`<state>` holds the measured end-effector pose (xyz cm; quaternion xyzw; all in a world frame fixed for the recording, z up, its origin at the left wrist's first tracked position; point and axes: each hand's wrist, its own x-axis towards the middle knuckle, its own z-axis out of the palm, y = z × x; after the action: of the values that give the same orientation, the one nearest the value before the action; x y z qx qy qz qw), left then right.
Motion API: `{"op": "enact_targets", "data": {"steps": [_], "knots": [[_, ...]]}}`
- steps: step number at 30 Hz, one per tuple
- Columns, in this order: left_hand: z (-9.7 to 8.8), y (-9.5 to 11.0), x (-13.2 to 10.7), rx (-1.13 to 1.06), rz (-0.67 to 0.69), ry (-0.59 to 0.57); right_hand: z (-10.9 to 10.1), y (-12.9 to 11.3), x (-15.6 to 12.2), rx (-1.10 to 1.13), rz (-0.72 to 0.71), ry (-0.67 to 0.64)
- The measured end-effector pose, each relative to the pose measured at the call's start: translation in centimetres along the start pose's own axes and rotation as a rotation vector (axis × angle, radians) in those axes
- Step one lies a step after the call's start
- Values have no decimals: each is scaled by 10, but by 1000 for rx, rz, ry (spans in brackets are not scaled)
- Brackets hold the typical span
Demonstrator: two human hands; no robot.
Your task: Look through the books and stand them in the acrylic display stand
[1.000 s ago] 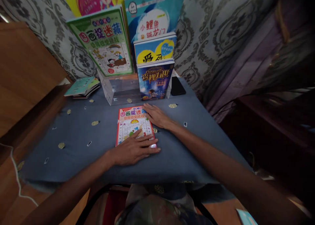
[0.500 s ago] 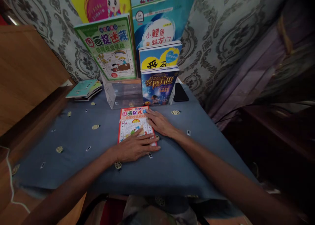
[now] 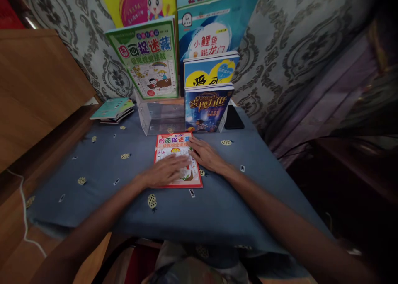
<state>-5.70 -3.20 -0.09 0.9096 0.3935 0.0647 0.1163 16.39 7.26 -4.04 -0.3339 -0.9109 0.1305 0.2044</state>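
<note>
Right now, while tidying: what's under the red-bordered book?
The blue tablecloth shows around the red-bordered book. The left hand and right hand rest on its cover; anything directly beneath is hidden.

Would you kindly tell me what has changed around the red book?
The left hand slid farther up the red book, uncovering its near right corner. The right hand stayed on the book's far right edge; the book stayed flat on the blue cloth.
</note>
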Motion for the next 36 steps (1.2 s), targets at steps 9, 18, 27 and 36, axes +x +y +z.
{"op": "enact_targets", "data": {"steps": [9, 18, 27, 36], "knots": [[-12, -91, -9, 52, -458, 142, -2, -5, 1, -96, 11, -47], [-8, -94, -10, 39, -428, 184, 27, -97, 29, -93, -204, -202], [-8, -93, -10, 49, -425, 190, 30, -148, -27, 23, -381, -306], [-6, -95, -9, 36, -447, 184, 3, -91, -76, 46, -158, -152]]}}
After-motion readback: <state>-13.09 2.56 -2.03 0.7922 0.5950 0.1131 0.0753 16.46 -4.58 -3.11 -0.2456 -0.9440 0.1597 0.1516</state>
